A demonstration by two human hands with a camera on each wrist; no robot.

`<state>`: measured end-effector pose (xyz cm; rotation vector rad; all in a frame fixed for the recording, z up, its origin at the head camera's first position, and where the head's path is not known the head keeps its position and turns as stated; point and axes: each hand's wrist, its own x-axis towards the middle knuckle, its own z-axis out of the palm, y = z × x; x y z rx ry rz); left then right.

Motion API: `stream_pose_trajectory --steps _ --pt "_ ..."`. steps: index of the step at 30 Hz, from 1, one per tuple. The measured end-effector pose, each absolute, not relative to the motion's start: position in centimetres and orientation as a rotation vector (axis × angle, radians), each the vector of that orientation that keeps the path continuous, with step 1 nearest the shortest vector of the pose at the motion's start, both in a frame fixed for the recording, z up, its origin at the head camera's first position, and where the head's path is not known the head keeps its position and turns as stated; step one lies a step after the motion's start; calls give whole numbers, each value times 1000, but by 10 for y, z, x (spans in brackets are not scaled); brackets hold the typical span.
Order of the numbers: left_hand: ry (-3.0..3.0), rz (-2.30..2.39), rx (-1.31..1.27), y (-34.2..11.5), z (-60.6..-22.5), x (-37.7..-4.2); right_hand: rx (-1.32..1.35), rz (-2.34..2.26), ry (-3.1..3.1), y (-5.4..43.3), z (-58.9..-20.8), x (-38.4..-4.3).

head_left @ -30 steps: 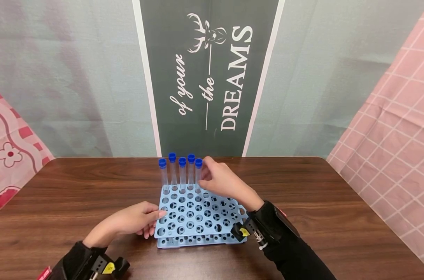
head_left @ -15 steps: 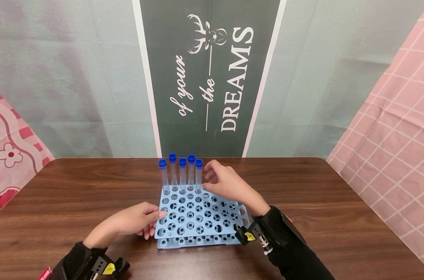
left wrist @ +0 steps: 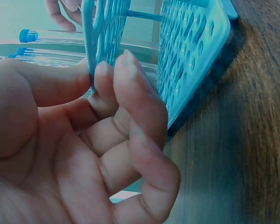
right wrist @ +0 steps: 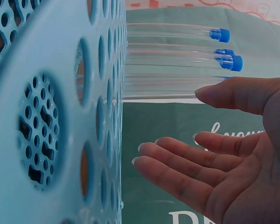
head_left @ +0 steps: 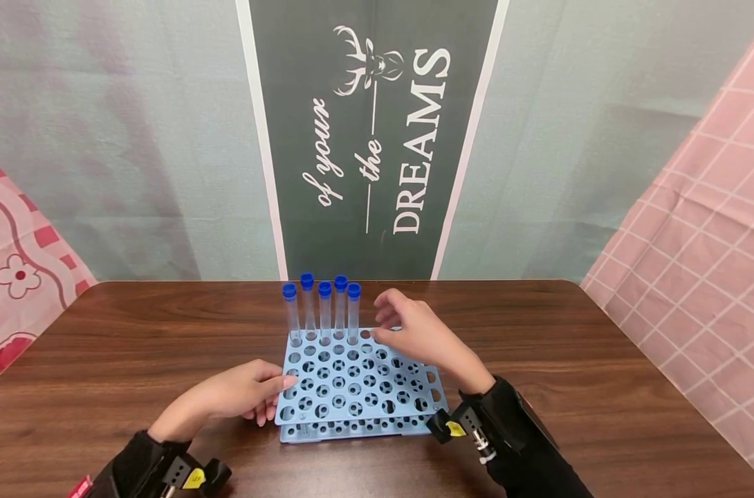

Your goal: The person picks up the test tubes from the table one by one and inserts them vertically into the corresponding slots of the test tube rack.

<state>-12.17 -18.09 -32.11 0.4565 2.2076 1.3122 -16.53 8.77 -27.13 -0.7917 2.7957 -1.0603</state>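
A light-blue test tube rack (head_left: 346,377) stands on the table, its upper holed plate above a lower one. Several clear test tubes (head_left: 324,315) with blue caps stand upright at its back left. My left hand (head_left: 243,391) grips the rack's left edge. In the left wrist view the thumb lies over the upper plate and the fingers (left wrist: 140,88) curl beneath it. My right hand (head_left: 417,332) hovers over the rack's back right part, just right of the tubes. The right wrist view shows its fingers (right wrist: 186,163) loosely extended and apart from the thumb, with nothing between them.
The dark wooden table (head_left: 601,387) reaches out on both sides of the rack. Behind its back edge hangs a grey-green cloth (head_left: 364,256) with white lettering. Pink patterned cloths (head_left: 713,228) hang at the sides.
My right hand has come away from the rightmost tube and moved to the right, its fingers spreading from the thumb. The left hand and the rack stay in place.
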Motion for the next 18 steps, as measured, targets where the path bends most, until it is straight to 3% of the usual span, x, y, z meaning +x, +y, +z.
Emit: stream_pose_trajectory --steps 18 --pt "2214 1303 460 -181 -321 -121 -784 -1170 2783 106 -278 -162"
